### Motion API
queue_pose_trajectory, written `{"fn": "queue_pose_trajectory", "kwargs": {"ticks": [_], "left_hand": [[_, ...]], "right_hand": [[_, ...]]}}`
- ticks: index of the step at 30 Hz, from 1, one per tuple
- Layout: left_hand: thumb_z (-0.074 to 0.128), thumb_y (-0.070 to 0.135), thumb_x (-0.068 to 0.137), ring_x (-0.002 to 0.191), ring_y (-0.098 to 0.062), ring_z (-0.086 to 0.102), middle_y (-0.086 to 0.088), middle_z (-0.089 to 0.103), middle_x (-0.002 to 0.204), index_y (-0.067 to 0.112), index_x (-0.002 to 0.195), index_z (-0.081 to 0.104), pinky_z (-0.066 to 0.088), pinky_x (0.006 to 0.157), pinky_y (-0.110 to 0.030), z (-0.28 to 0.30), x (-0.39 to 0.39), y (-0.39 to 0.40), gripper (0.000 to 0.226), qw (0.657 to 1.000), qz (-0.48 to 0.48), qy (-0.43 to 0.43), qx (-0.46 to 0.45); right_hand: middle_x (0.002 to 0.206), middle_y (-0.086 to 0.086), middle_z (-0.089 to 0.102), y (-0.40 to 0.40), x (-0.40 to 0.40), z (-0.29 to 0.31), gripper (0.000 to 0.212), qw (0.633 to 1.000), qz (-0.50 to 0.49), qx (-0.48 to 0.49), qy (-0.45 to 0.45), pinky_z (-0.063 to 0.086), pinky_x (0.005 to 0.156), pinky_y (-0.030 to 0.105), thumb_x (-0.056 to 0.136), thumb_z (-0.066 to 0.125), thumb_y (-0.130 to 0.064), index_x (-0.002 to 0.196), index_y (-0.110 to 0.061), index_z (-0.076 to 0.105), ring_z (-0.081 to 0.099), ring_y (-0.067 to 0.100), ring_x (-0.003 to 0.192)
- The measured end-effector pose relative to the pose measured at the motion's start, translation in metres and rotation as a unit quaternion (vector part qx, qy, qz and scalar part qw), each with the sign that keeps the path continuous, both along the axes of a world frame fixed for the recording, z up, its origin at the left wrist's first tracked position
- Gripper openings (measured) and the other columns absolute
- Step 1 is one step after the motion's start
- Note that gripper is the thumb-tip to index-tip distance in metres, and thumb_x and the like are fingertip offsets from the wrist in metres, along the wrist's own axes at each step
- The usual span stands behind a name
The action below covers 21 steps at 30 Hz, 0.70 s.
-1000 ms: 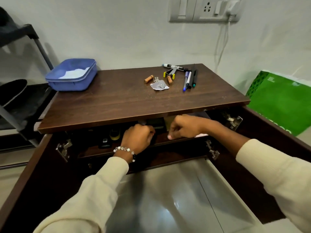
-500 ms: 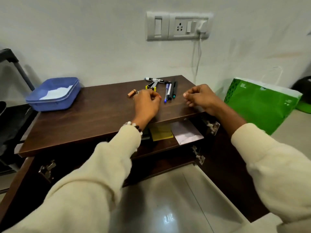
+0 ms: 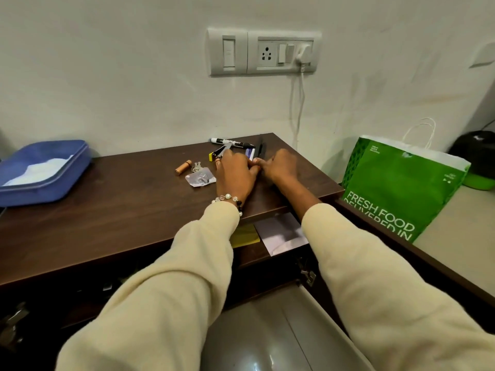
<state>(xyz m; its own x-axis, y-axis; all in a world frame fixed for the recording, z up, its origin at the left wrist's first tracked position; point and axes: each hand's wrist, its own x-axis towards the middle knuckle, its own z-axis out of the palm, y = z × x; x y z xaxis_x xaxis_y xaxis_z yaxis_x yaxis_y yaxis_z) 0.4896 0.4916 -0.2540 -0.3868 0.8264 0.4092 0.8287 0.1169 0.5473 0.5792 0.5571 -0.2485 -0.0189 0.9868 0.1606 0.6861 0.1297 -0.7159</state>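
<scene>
Half a second ago both hands hovered over the front edge of the bench [image 3: 120, 210]. Now they have gone further in and lie low on its top, in the back right part. The left hand [image 3: 235, 178] and the right hand [image 3: 280, 167] meet at the fingertips, with fingers curled downward. Whether they pinch something between them I cannot tell. The pens [image 3: 251, 154] lie at 12 o'clock from this meeting point, just beside the fingers. The marker [image 3: 231, 142] is at 12 o'clock from the left hand, and the battery [image 3: 183, 167] is at 9 o'clock, apart.
</scene>
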Motion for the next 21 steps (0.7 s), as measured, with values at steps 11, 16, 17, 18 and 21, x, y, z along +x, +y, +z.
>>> {"fn": "queue_pose_trajectory", "kwargs": {"ticks": [11, 16, 17, 18, 21], "left_hand": [[0.058, 0.042, 0.093, 0.099, -0.032, 0.058, -0.013, 0.052, 0.119, 0.007, 0.105, 0.064, 0.036, 0.068, -0.034, 0.01, 0.019, -0.019, 0.037, 0.982, 0.014, 0.183, -0.044], [0.054, 0.032, 0.094, 0.102, -0.033, 0.056, -0.015, 0.048, 0.122, 0.005, 0.109, 0.063, 0.035, 0.066, -0.035, 0.014, 0.023, -0.035, 0.032, 0.989, 0.04, 0.132, -0.047], [0.053, 0.032, 0.094, 0.102, -0.033, 0.056, -0.016, 0.048, 0.122, 0.004, 0.108, 0.063, 0.035, 0.067, -0.035, 0.014, 0.023, -0.041, 0.033, 0.992, 0.046, 0.108, -0.044], [0.053, 0.033, 0.094, 0.101, -0.034, 0.056, -0.017, 0.048, 0.122, 0.003, 0.106, 0.063, 0.035, 0.067, -0.035, 0.014, 0.023, -0.047, 0.033, 0.994, 0.051, 0.089, -0.035], [0.05, 0.035, 0.096, 0.091, -0.03, 0.056, -0.017, 0.048, 0.124, 0.002, 0.098, 0.065, 0.032, 0.067, -0.032, 0.012, 0.029, -0.067, 0.036, 0.997, 0.074, 0.029, -0.005]], "right_hand": [[0.105, 0.015, 0.063, -0.014, 0.01, 0.025, 0.028, 0.993, 0.013, 0.011, -0.12, 0.048, 0.074, 0.035, 0.075, 0.075, -0.028, 0.088, -0.011, 0.056, 0.058, 0.031, 0.1], [0.112, 0.016, 0.059, -0.027, 0.032, 0.028, 0.041, 0.997, -0.011, -0.004, -0.081, 0.052, 0.08, 0.035, 0.077, 0.074, -0.027, 0.107, -0.005, 0.057, 0.059, 0.031, 0.102], [0.107, 0.015, 0.061, -0.029, 0.036, 0.027, 0.04, 0.999, -0.019, -0.014, -0.047, 0.054, 0.079, 0.036, 0.076, 0.074, -0.03, 0.104, -0.005, 0.058, 0.061, 0.03, 0.097], [0.099, 0.014, 0.063, -0.032, 0.041, 0.027, 0.038, 0.999, -0.024, -0.027, -0.002, 0.055, 0.071, 0.036, 0.075, 0.075, -0.031, 0.098, -0.005, 0.06, 0.064, 0.028, 0.088], [0.065, 0.01, 0.058, -0.05, 0.061, 0.023, 0.022, 0.979, 0.002, -0.098, 0.181, 0.041, 0.041, 0.024, 0.076, 0.072, -0.022, 0.079, -0.001, 0.064, 0.052, 0.018, 0.048]]}}
